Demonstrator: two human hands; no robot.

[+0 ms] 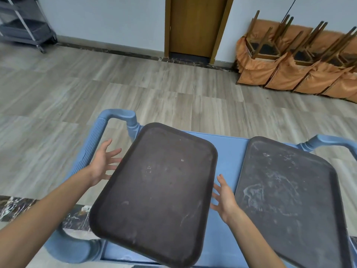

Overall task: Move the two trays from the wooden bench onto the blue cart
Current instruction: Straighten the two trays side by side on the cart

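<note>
Two dark brown rectangular trays lie on the blue cart (229, 151). The left tray (154, 190) sits skewed, its near corner overhanging the cart's front edge. The right tray (289, 200) lies flat on the cart's right side. My left hand (103, 163) hovers just off the left tray's left rim, fingers spread, holding nothing. My right hand (224, 200) is between the two trays, close to the left tray's right rim, fingers apart and empty. The wooden bench is out of view.
The cart has blue handles at the left (116, 117) and right (328, 142). A wooden door (195, 26) stands ahead. Upturned chairs with orange covers (299, 60) line the right wall. A grey shelf cart (25, 22) is at far left. A marble floor strip (17, 207) runs near my left arm.
</note>
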